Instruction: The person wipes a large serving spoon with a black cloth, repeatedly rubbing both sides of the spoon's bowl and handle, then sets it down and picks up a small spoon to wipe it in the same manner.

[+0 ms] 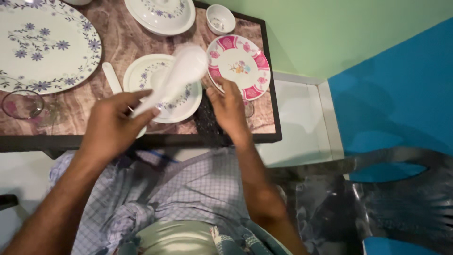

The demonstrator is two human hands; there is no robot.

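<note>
My left hand [113, 123] grips the handle of a large white serving spoon [177, 75], whose blurred bowl hovers over a white plate with blue flowers [188, 103] near the table's front edge. To the right, my right hand [230, 107] holds the lower rim of a pink-and-white patterned plate [239, 63], which is tilted up off the brown marbled table [118, 45]. A second white spoon handle [112, 78] lies left of the blue-flowered plate.
A big oval blue-flowered platter [45, 45] fills the far left. A lidded white dish [160, 14] and a small white bowl [220, 19] stand at the back. A clear glass [21, 104] sits front left. A dark plastic chair [387, 198] stands at right.
</note>
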